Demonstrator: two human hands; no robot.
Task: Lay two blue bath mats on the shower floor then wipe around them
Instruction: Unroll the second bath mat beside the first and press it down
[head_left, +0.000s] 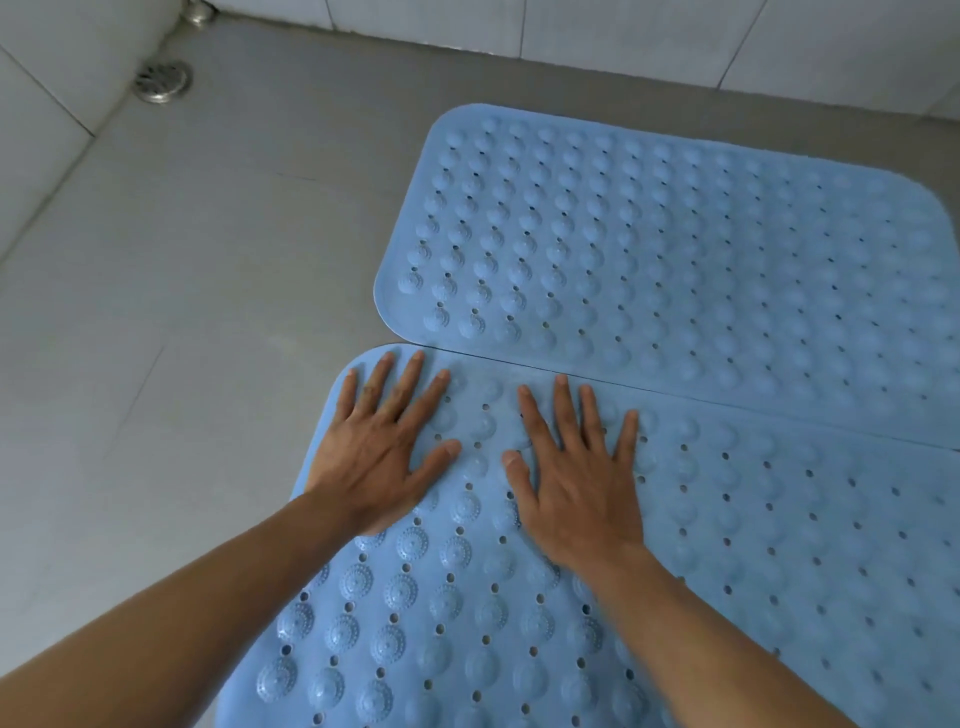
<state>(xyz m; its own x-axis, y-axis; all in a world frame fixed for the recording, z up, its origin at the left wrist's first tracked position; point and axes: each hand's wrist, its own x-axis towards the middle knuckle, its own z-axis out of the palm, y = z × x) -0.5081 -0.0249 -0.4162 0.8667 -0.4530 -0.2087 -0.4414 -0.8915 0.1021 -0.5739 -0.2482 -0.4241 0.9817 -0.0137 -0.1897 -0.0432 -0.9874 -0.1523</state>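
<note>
Left hand: the left hand (374, 457) lies palm down, fingers straight and spread, pressing on the far left corner of the near bath mat (779, 545).
Right hand: the right hand (576, 483) lies just beside the left one, also flat with fingers splayed and gripping nothing; the two thumbs point toward each other without touching.
Near bath mat: blue, studded with round bumps and small holes, it lies under both hands on the shower floor (182, 312) and runs off to the right of them.
Far bath mat: a second blue bath mat (675, 249) lies flat just beyond the fingertips, set slightly to the right. Its near edge meets the first mat along a thin dark seam; whether the edges overlap cannot be told.
Shower floor: grey, bare to the left of the left hand.
Drain: a round metal drain (163, 81) sits well beyond the left hand, to its left.
Wall: white tiles (623, 31) rise beyond the far mat.
</note>
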